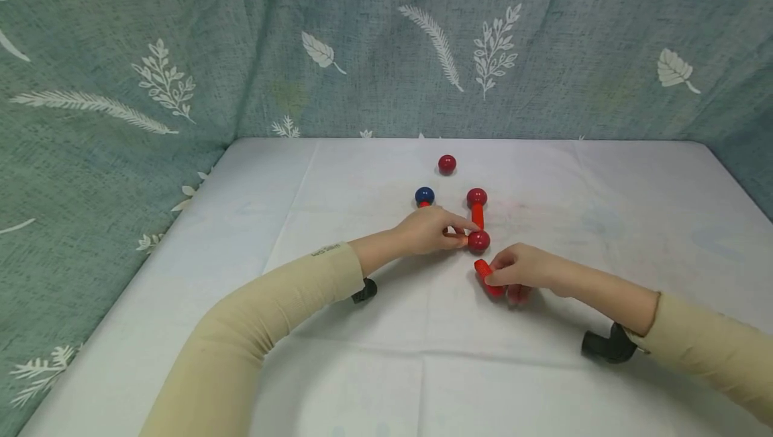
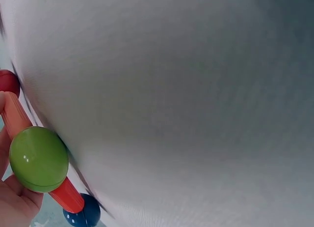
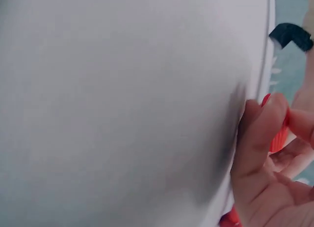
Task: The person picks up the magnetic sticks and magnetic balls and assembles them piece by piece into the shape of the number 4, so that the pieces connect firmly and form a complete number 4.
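My left hand [image 1: 430,230] pinches an orange rod [image 2: 14,114], its fingertips right at a red ball [image 1: 479,241]. In the left wrist view this rod runs to a green ball [image 2: 39,159], which the hand hides in the head view. From the green ball a red rod [image 2: 67,195] leads to a blue ball [image 1: 425,196]. Another red rod [image 1: 478,216] joins the near red ball to a second red ball [image 1: 477,197]. My right hand [image 1: 524,268] holds a loose red rod [image 1: 484,272] between thumb and fingers, its end pointing up toward the near red ball.
A single red ball [image 1: 447,164] lies apart toward the back of the white-covered table [image 1: 604,222]. A patterned green-blue cloth [image 1: 374,54] hangs behind the table. Dark wrist cameras [image 1: 610,344] sit under both forearms, close over the tabletop.
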Demonstrator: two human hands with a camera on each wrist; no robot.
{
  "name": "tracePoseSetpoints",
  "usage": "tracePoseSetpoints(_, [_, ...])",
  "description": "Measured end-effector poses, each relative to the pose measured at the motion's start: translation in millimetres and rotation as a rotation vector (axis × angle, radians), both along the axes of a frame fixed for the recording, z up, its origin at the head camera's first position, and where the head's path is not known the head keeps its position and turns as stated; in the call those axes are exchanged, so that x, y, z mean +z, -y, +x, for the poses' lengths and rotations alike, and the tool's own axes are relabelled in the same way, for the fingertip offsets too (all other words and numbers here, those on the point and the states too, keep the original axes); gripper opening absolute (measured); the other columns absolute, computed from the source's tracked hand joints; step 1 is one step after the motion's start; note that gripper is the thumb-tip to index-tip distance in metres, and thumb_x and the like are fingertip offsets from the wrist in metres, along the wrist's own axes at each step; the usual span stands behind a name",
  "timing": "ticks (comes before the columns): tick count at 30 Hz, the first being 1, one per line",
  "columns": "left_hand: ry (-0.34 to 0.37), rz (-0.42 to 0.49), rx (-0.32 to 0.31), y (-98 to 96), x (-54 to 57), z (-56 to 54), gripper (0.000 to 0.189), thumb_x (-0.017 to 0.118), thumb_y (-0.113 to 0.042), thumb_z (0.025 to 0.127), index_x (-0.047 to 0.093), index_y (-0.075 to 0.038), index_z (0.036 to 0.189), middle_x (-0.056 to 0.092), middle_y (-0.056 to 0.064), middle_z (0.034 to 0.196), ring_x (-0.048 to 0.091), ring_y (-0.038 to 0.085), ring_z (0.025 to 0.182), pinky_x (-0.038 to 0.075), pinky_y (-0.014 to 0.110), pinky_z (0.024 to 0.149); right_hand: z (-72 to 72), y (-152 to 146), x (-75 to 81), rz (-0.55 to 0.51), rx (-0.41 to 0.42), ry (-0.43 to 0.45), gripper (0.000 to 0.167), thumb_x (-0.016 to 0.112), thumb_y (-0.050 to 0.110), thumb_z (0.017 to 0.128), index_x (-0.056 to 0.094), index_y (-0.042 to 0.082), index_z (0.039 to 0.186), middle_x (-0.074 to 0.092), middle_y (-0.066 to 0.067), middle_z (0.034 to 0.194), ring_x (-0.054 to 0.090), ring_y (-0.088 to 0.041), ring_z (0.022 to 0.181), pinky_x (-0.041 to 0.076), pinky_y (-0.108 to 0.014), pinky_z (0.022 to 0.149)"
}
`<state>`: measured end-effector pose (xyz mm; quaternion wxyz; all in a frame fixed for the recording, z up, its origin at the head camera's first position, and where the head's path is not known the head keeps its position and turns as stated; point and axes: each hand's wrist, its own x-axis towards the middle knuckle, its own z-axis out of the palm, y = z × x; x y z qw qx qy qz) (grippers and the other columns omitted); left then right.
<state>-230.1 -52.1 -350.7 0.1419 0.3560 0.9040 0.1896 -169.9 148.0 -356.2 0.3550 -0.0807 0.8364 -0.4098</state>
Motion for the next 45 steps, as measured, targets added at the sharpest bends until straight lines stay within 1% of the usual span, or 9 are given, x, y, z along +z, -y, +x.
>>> tracePoseSetpoints(3, [-0.004, -0.005, -0.014, -0.9, -0.7, -0.6, 0.038, 0.064, -0.02, 0.087, 0.059, -0.024, 0.124, 0.064, -0.007, 0.086, 0.049, 0.008, 0.065, 0.037, 0.015, 0.058, -3.7, -4.8, -1.8, -0.08, -0.04, 0.094, 0.021, 0.061, 0.021, 0.085, 0.056, 0.001, 0.09, 0.059, -0.003, 0.059, 0.058, -0.012, 0.051, 0.051, -0.026, 0.056])
tracePoseSetpoints(7, [-0.004, 0.0, -0.029, -1.0, -1.2, -1.3, 0.039, 0.063, -0.019, 0.087, 0.058, -0.024, 0.125, 0.063, -0.006, 0.084, 0.047, 0.009, 0.063, 0.034, 0.015, 0.057, -7.0, -6.9, -2.9, -0.127, -0.078, 0.178, 0.024, 0.06, 0.022, 0.086, 0.055, -0.001, 0.092, 0.06, -0.004, 0.058, 0.059, -0.011, 0.05, 0.052, -0.025, 0.057])
tracePoseSetpoints(11, [0.006, 0.002, -0.027, -0.9, -1.0, -1.4, 0.039, 0.063, -0.019, 0.087, 0.058, -0.024, 0.125, 0.064, -0.005, 0.085, 0.047, 0.009, 0.064, 0.034, 0.014, 0.057, -10.1, -5.1, -5.2, -0.15, -0.104, 0.231, 0.028, 0.059, 0.024, 0.087, 0.055, -0.002, 0.096, 0.062, -0.005, 0.06, 0.06, -0.011, 0.05, 0.052, -0.025, 0.058])
tracePoseSetpoints(19, [0.024, 0.002, -0.014, -1.7, -0.6, -1.0, 0.038, 0.064, -0.019, 0.086, 0.059, -0.024, 0.124, 0.065, -0.005, 0.087, 0.049, 0.009, 0.068, 0.037, 0.013, 0.059, -14.6, -2.3, -8.5, -0.227, -0.117, 0.304, 0.026, 0.052, 0.02, 0.091, 0.049, -0.004, 0.101, 0.069, -0.008, 0.076, 0.063, -0.011, 0.053, 0.053, -0.027, 0.06])
tracePoseSetpoints(28, [0.038, -0.006, 0.005, -2.3, 2.1, -0.3, 0.038, 0.064, -0.017, 0.086, 0.059, -0.024, 0.123, 0.064, -0.005, 0.084, 0.052, 0.009, 0.071, 0.039, 0.013, 0.061, -14.0, -0.9, -5.5, -0.246, -0.106, 0.321, 0.026, 0.053, 0.022, 0.092, 0.047, -0.001, 0.101, 0.07, -0.008, 0.079, 0.062, -0.011, 0.051, 0.052, -0.025, 0.058])
tracePoseSetpoints(35, [0.042, -0.009, -0.003, -2.7, 2.8, -0.3, 0.038, 0.064, -0.017, 0.086, 0.06, -0.024, 0.123, 0.063, -0.005, 0.082, 0.052, 0.01, 0.072, 0.039, 0.013, 0.062, -14.0, -1.5, -3.1, -0.248, -0.079, 0.306, 0.024, 0.053, 0.022, 0.092, 0.046, 0.001, 0.099, 0.07, -0.006, 0.077, 0.059, -0.01, 0.048, 0.051, -0.023, 0.055])
tracePoseSetpoints(41, [0.06, -0.013, 0.007, -3.0, 2.6, -0.1, 0.038, 0.064, -0.017, 0.086, 0.059, -0.024, 0.124, 0.063, -0.005, 0.081, 0.052, 0.01, 0.073, 0.04, 0.013, 0.062, -16.0, -1.5, -5.0, -0.243, -0.068, 0.306, 0.024, 0.052, 0.021, 0.091, 0.046, 0.0, 0.1, 0.069, -0.006, 0.076, 0.059, -0.009, 0.048, 0.05, -0.022, 0.053])
tracePoseSetpoints(45, [0.059, -0.007, 0.008, -2.8, 3.0, -0.3, 0.038, 0.064, -0.017, 0.086, 0.059, -0.023, 0.123, 0.063, -0.005, 0.08, 0.051, 0.01, 0.071, 0.039, 0.013, 0.061, -17.0, -0.7, -6.6, -0.237, -0.078, 0.31, 0.025, 0.052, 0.021, 0.092, 0.046, 0.0, 0.102, 0.069, -0.006, 0.076, 0.061, -0.011, 0.051, 0.051, -0.023, 0.055])
